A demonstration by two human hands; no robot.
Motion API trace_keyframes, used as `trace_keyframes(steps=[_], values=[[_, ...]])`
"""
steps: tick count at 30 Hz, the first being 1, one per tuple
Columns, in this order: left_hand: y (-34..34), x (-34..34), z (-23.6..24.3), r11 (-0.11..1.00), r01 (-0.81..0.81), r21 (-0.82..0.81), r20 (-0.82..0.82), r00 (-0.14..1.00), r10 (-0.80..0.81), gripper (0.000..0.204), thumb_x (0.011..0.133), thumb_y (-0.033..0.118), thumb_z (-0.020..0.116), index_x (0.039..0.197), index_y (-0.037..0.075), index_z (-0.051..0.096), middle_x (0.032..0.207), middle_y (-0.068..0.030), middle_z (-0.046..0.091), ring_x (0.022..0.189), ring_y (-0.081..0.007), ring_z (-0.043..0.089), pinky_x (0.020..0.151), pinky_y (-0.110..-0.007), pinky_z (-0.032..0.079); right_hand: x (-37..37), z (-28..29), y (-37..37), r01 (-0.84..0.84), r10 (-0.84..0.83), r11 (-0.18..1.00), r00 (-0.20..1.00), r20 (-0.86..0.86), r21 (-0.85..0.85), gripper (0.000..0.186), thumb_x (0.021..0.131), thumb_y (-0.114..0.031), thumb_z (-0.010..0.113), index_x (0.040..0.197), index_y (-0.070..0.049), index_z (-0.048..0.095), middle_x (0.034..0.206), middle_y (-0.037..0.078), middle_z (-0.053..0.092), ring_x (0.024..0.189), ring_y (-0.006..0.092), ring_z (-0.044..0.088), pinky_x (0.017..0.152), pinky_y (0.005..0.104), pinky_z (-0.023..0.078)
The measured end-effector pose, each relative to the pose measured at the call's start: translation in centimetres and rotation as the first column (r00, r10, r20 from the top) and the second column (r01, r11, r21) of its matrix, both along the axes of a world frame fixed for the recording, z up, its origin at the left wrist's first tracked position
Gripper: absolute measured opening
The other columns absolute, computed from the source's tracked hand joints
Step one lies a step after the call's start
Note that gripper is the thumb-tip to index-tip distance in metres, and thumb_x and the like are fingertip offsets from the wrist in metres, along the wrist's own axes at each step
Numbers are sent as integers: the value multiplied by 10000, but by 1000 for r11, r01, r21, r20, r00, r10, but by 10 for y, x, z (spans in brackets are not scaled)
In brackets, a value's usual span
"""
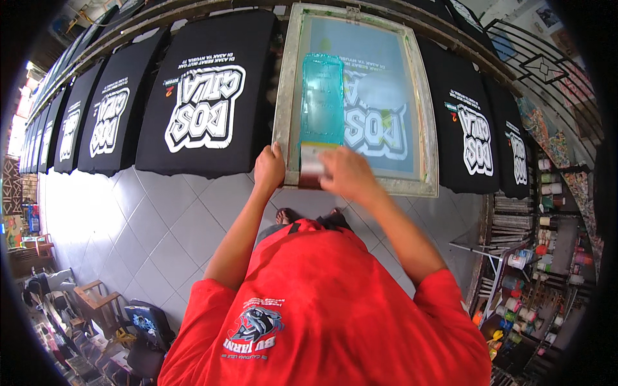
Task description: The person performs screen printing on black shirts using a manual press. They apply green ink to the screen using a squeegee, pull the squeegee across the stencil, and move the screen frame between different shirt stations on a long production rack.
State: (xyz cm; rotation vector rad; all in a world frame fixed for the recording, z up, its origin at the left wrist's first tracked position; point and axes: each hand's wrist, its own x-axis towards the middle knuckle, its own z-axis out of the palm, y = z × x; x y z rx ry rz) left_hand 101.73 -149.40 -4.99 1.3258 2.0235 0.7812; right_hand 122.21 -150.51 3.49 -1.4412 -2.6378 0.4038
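A screen-printing frame (426, 138) lies over a black shirt in front of me, its mesh (376, 48) letting white lettering show through. A wide strip of teal ink (324, 100) runs down the left part of the mesh. At the near end of that strip sits a squeegee (313, 154), partly covered by my fingers and a little blurred. My right hand (347, 174) is closed around the squeegee. My left hand (269, 167) grips the frame's left side close to its near corner.
Black shirts with white printed lettering lie in a row on boards, such as one shirt (206, 96) to the left and another (467, 122) to the right. Shelves with many ink tubs (528, 315) stand at the lower right. A black chair (148, 325) is at the lower left.
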Motion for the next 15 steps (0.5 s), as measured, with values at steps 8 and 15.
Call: trace_keyframes(steps=[8, 15], values=[[2, -3, -4, 1000, 29, 3, 52, 998, -29, 487, 994, 376, 385, 902, -53, 595, 930, -310, 627, 927, -491, 585, 811, -539, 447, -9, 35, 67, 162, -166, 981, 986, 28, 106, 156, 765, -129, 658, 911, -96, 618, 847, 109, 634, 857, 332, 619, 693, 464, 507], [3, -6, -4, 999, 39, -34, 89, 995, -36, 469, 996, 372, 389, 920, -51, 577, 925, -320, 617, 930, -497, 580, 797, -546, 443, -14, 6, -26, 155, -126, 945, 985, -117, 289, 157, 738, -54, 609, 894, -77, 608, 869, 74, 622, 846, 287, 593, 699, 415, 499]])
